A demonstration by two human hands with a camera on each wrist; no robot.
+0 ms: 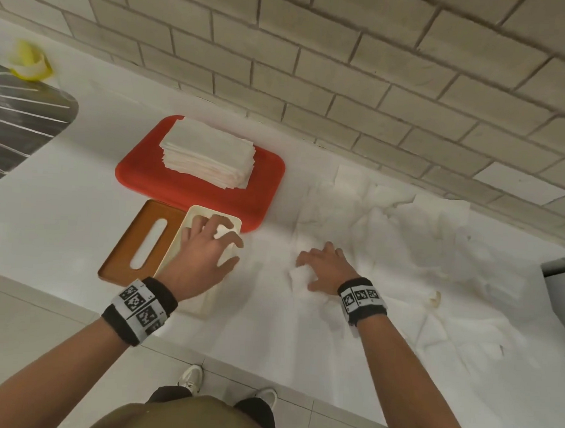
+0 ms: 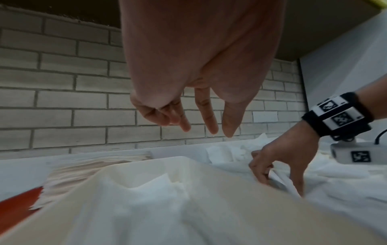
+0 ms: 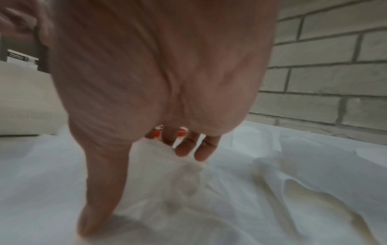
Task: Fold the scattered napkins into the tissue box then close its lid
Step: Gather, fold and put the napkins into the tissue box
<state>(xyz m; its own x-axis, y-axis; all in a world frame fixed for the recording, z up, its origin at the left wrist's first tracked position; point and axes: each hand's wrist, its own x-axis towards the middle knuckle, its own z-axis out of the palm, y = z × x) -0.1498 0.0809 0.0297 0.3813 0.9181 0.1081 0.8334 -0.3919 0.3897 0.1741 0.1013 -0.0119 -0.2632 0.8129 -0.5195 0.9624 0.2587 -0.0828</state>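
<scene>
The tissue box (image 1: 233,222) is standing open on the white counter (image 1: 78,209), touching the near edge of the red tray (image 1: 262,193), and some white napkins are already lying inside it. I am holding my left hand (image 1: 203,258) over the box with the fingers spread and relaxed, gripping nothing; I think I am keeping it there to flatten the paper inside, so the next napkin will fit. The wooden lid (image 1: 139,239) with its long slot is lying flat just beside the box on the left, out of the way, because the box is not full yet.

My right hand (image 1: 324,271) is resting on a small folded napkin (image 1: 299,278) on the counter, thumb and fingers curling around its edge and pinching it, probably to lift it toward the box.

Behind and to the right, the scattered napkins (image 1: 420,247) are lying crumpled and overlapping near the brick wall (image 1: 347,70). On the red tray a neat stack of napkins (image 1: 209,151) is sitting. At the far left, a metal sink (image 1: 17,121) and something yellow (image 1: 30,61), too blurred to name.
</scene>
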